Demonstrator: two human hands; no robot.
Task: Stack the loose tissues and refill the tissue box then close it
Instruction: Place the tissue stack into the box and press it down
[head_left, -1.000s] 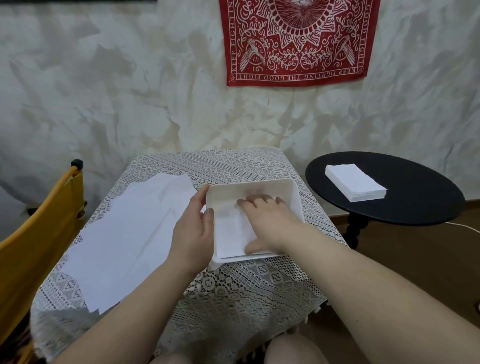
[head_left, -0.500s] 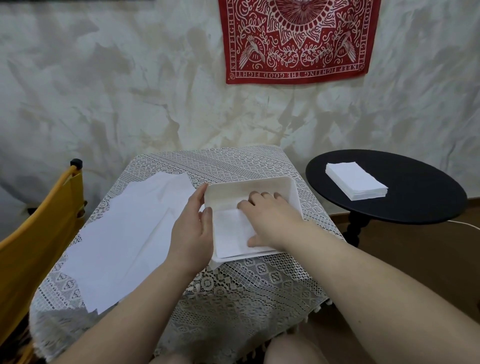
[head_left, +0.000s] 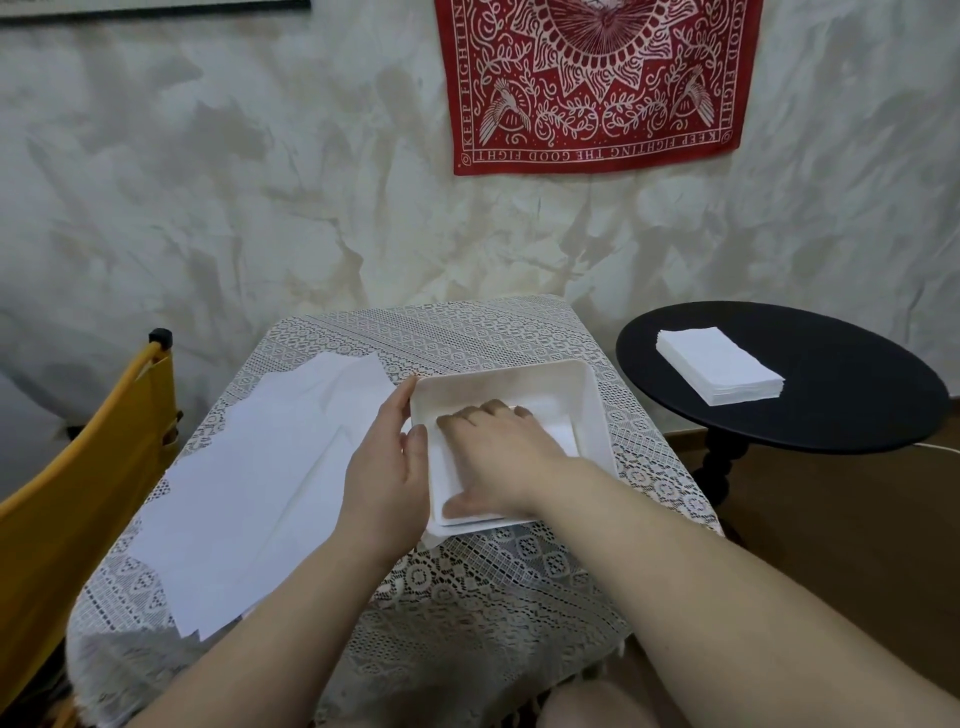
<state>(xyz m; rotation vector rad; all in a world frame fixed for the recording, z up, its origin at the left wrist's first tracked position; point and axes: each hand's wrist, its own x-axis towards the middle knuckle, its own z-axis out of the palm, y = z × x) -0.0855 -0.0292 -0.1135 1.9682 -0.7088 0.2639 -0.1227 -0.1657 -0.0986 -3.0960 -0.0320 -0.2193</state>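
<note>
An open white tissue box (head_left: 595, 410) lies on the lace-covered table (head_left: 467, 582), with white tissues (head_left: 563, 436) inside it. My right hand (head_left: 493, 457) lies flat inside the box and presses down on the tissues. My left hand (head_left: 387, 467) holds the box's left wall, with its thumb over the rim and its fingers along the outside. Several loose white tissues (head_left: 260, 478) are spread over the left half of the table. The box's lid is not in sight.
A round black side table (head_left: 852, 415) stands to the right and bears a neat stack of folded white tissues (head_left: 719, 371). A yellow chair (head_left: 78, 467) is at the left edge. A red cloth (head_left: 592, 78) hangs on the wall behind.
Both hands keep their hold. The right hand has shifted slightly on the tissues inside the box, still pressing them down.
</note>
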